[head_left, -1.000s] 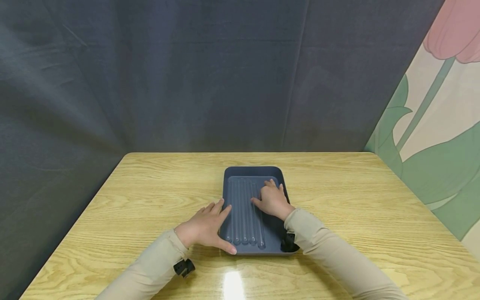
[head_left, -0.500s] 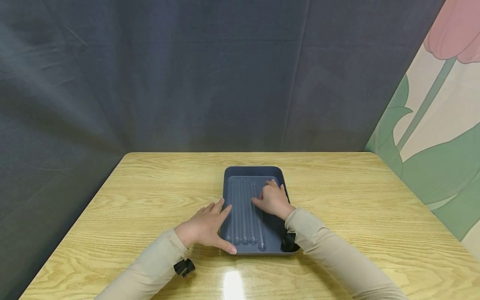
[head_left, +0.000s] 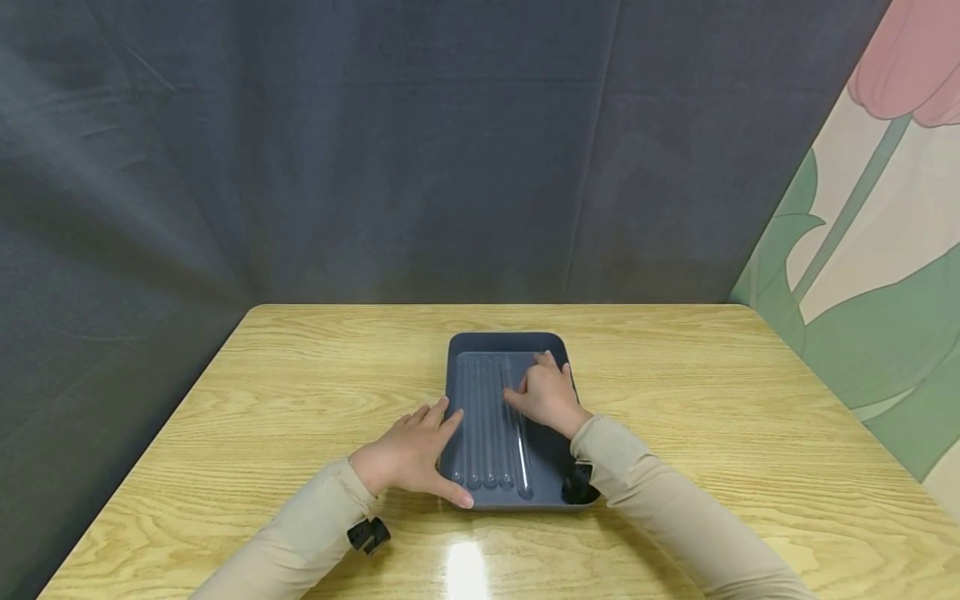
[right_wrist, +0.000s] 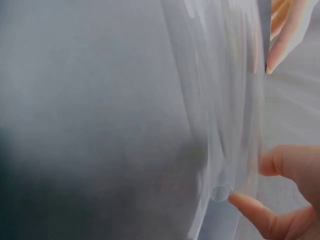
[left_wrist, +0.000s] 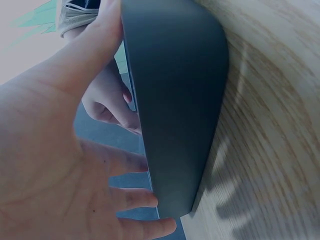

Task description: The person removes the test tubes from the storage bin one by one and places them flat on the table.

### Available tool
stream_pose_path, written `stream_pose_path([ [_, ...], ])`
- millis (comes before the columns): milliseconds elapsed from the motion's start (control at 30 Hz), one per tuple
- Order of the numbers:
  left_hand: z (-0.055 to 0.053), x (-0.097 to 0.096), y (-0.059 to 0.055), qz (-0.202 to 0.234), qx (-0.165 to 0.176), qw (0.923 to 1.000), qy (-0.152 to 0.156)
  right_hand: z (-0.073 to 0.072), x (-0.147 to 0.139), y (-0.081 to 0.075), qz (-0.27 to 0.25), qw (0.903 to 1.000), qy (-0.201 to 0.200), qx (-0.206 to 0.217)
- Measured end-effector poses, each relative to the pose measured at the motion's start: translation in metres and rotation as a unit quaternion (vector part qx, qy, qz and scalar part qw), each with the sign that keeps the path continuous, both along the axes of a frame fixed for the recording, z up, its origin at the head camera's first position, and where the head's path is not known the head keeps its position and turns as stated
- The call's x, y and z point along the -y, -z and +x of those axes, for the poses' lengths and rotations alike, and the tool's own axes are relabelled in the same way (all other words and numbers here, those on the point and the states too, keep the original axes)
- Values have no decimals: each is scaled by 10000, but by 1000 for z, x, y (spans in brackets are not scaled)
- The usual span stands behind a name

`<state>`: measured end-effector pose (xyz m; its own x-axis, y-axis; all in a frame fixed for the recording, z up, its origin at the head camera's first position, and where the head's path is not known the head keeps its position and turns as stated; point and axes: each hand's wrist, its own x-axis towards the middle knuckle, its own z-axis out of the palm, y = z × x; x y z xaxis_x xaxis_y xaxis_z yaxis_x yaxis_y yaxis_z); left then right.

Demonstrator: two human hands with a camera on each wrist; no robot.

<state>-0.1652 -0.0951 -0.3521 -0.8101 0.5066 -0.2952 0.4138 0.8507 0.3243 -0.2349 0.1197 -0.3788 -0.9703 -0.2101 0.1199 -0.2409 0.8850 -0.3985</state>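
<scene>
In the head view, a dark blue tray (head_left: 506,342) holds several clear test tubes (head_left: 482,425) lying side by side along its left part. My right hand (head_left: 550,398) is over the tray, its thumb and forefinger pinching the rightmost test tube (head_left: 522,458) near its far end; this tube lies slightly slanted. In the right wrist view, the forefinger (right_wrist: 255,210) is at the tube's round open end (right_wrist: 220,193). My left hand (head_left: 408,454) rests on the tray's left rim with fingers spread; the left wrist view shows them along the tray wall (left_wrist: 175,110).
The tray stands on a wood-grain table (head_left: 337,367). A dark cloth (head_left: 427,167) hangs behind and to the left. A patterned panel with a tulip (head_left: 892,275) is at the right.
The rightmost tube's near end has shifted a little to the right and nearer to me, and a bright reflection now shows on it. My right hand has moved slightly; my left hand stays put.
</scene>
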Motion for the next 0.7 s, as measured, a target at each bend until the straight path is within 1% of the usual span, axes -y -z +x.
stream_pose_path([
  [367,1,-1,-2,-13,-11,10000,-89,-2,0,-8,-103,9999,-72,-12],
  [700,0,-1,-1,36,22,9999,-125,-3,-1,-13,-74,9999,-76,-48],
])
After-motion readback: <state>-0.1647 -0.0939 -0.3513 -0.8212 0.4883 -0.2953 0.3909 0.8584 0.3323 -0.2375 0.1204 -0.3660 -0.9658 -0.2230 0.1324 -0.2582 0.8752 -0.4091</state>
